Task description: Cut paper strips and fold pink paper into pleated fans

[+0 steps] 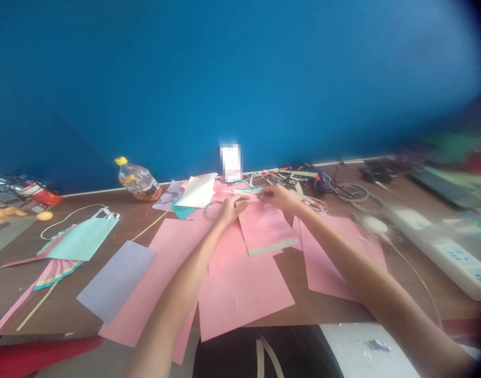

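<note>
Both my hands are at the far edge of a folded pink paper [266,231], which has a pale strip along its near edge. My left hand [233,208] is closed at the paper's far left corner, fingertips pinched together. At the far right side, my right hand [279,197] bends its fingers down onto the same edge. A thin whitish strip seems to run between the fingertips; blur hides the detail. Loose pink sheets [244,299] lie under and in front of the folded paper, and another pink sheet [338,257] lies beneath my right forearm.
Left of the sheets are a lilac paper [116,281] and a light-blue paper bag [85,236] on a pleated fan. A drink bottle [138,181] stands by the blue wall. Paper scraps and cables [353,191] clutter the back; a power strip [457,257] lies at right.
</note>
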Demonstrator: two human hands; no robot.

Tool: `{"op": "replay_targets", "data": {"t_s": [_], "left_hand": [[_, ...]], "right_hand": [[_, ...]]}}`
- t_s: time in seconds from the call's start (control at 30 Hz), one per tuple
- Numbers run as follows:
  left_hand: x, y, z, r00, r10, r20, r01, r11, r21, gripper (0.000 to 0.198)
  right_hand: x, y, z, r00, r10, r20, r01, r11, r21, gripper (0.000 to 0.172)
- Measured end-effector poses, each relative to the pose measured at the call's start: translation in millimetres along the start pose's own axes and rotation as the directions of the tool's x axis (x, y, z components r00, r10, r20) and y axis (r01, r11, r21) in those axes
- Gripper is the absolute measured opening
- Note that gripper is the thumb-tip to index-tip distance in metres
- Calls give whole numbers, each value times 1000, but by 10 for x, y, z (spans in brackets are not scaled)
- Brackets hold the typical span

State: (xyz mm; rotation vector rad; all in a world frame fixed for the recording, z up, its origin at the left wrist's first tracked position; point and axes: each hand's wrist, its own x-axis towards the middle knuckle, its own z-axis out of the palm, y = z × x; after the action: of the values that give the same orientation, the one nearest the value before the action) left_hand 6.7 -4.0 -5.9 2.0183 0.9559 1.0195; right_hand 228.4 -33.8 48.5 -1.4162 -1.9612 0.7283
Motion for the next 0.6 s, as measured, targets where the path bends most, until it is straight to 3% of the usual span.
{"op": "replay_targets", "data": {"t_s": [0.23, 0.6], "left_hand": [[-16, -11, -7, 1000, -8, 8, 8, 1000, -19, 35], [-21, 76, -43, 1000, 3, 11, -3, 1000, 15, 35]], "right_hand": [[41, 146, 9, 999, -29, -16, 28, 997, -73, 21], [18, 127, -4, 999, -39, -13, 36, 989, -144, 20]]}}
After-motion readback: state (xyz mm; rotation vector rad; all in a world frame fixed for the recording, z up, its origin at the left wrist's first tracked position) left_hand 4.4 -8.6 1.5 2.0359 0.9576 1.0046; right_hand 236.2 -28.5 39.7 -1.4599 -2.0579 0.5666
